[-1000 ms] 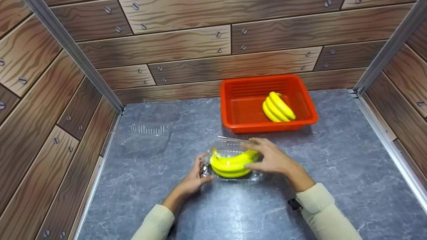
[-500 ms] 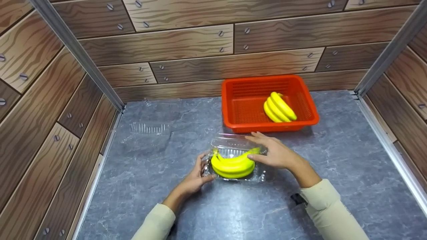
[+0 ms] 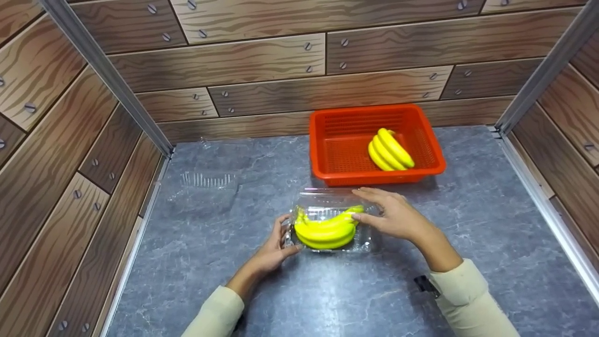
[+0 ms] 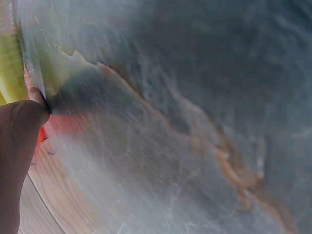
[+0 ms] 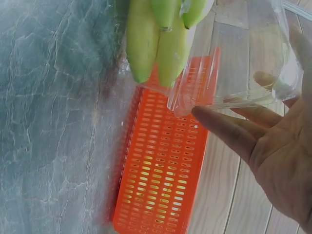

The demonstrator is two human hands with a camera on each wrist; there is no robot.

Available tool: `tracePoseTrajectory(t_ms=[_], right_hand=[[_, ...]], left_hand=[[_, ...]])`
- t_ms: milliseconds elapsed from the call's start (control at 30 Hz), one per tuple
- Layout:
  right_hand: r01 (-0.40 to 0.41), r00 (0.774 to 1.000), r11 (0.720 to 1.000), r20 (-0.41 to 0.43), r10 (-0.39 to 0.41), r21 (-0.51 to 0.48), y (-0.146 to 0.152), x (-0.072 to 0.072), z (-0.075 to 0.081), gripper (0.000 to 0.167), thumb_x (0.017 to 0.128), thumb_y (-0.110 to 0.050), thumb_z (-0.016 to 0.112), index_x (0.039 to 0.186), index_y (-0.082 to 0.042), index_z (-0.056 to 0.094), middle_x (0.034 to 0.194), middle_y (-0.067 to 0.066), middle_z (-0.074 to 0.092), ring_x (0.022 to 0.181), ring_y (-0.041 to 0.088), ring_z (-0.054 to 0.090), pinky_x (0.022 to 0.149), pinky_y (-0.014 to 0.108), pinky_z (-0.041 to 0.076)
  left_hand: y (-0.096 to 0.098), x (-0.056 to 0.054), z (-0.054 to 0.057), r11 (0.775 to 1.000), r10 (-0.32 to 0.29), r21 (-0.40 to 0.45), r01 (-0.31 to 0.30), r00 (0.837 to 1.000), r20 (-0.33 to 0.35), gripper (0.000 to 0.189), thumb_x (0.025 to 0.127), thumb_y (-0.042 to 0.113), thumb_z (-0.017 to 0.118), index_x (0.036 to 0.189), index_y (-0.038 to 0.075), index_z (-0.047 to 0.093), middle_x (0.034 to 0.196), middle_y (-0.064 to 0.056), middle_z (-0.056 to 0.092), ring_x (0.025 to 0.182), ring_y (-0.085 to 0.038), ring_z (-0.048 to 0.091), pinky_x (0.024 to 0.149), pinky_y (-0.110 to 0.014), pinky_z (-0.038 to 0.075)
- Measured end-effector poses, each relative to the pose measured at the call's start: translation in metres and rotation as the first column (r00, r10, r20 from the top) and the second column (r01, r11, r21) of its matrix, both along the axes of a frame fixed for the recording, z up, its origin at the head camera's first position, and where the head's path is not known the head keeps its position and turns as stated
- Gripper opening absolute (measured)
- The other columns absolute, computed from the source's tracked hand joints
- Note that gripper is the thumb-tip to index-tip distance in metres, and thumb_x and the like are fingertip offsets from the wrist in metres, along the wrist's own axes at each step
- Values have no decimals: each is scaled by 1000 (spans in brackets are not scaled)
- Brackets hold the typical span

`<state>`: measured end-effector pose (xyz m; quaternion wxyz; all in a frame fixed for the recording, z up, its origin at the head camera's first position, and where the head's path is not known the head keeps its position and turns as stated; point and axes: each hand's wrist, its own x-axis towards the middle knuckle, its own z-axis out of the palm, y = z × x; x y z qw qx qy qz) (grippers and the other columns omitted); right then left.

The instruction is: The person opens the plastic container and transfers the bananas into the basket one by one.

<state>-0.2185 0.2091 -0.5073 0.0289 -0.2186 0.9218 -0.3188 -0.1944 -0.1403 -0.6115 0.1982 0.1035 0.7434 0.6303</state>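
A bunch of yellow bananas (image 3: 325,232) lies in a clear plastic clamshell container (image 3: 364,244), whose lid (image 3: 323,197) stands raised at the back. My left hand (image 3: 273,248) grips the container's left end, thumb in front and fingers at the far side; the left wrist view catches little of this. At the right end, my right hand (image 3: 390,215) touches the lid with fingers fairly straight and thumb spread apart. In the right wrist view, the thumb (image 5: 226,131) meets the lid's lower corner near the hinge, while other fingers reach behind the clear plastic.
A red basket (image 3: 337,179) stands behind the container, with another bunch of bananas (image 3: 390,150) inside. On the left of the grey tabletop (image 3: 187,262) sits a second clear clamshell (image 3: 206,187), spread open. Wood-patterned walls (image 3: 262,70) enclose the back and sides.
My right hand has shifted right and slightly back from over the bananas to the lid's right edge. The lid leans farther back. My left hand keeps its grip on the container.
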Motion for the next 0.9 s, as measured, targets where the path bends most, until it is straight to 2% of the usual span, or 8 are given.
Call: tracePoseTrajectory(t_ms=[133, 267, 400, 500, 633, 733, 800, 900], right_hand=[[-5, 993, 995, -121, -7, -97, -3, -3, 0, 57, 97, -39, 79, 148, -17, 66, 150, 11, 67, 138, 36, 65, 114, 60, 52], [-16, 965, 983, -259, -33, -184, -7, -8, -2, 47, 95, -22, 81, 139, -9, 72, 137, 14, 75, 125, 36, 73, 103, 55, 60], [-28, 946, 966, -319, -57, -257, -11, -12, -5, 44, 93, -13, 81, 136, -6, 73, 128, 16, 78, 109, 31, 77, 87, 46, 67], [-37, 942, 948, -327, -72, -315, -14, -15, -7, 46, 92, -8, 82, 137, -5, 72, 122, 16, 79, 100, 24, 77, 80, 29, 67], [-22, 943, 927, -317, -106, -375, -18, -18, -8, 50, 95, -9, 80, 143, -7, 67, 117, 14, 78, 100, 15, 73, 85, 9, 58], [15, 944, 904, -292, -154, -428, -23, -21, -8, 52, 99, -8, 75, 149, -8, 62, 127, 13, 76, 104, 18, 73, 89, 6, 54], [51, 947, 880, -256, -192, -471, -25, -23, -8, 53, 101, -8, 71, 153, -8, 58, 138, 15, 72, 111, 24, 74, 92, 7, 54], [109, 951, 839, -189, -243, -533, -28, -27, -7, 58, 104, -9, 68, 159, -9, 51, 151, 16, 65, 124, 32, 72, 93, 7, 54]], left_hand=[[0, 1, 1, 1000, 10, -3, -10, 1000, -9, 83, 97, 14, 74, 162, 18, 22, 169, -26, 36, 162, -44, 32, 133, -63, 25], [1, 2, 2, 1000, 24, 0, -24, 1000, -14, 82, 96, 11, 76, 159, 15, 24, 165, -26, 41, 160, -44, 35, 128, -61, 35], [0, 3, 3, 999, 45, -24, -46, 999, -11, 81, 94, 14, 80, 156, 17, 27, 164, -23, 42, 158, -42, 39, 122, -57, 43], [-3, 4, 4, 998, 51, -41, -51, 999, -20, 81, 92, 14, 82, 154, 18, 29, 162, -23, 42, 157, -42, 41, 119, -56, 45], [-7, 4, 3, 997, 42, -62, -45, 998, -53, 87, 91, 14, 82, 158, 19, 27, 160, -26, 43, 154, -43, 44, 118, -57, 47], [-11, 5, 2, 996, 17, -87, -24, 997, -74, 95, 92, 17, 81, 166, 22, 21, 163, -25, 44, 154, -41, 46, 119, -57, 46], [-12, 5, 2, 995, -1, -99, -7, 997, -82, 100, 92, 19, 81, 169, 25, 18, 167, -23, 41, 156, -40, 44, 124, -59, 41], [-14, 5, 3, 995, -24, -104, 15, 996, -91, 97, 93, 20, 80, 170, 26, 20, 171, -20, 38, 158, -40, 40, 130, -63, 32]])
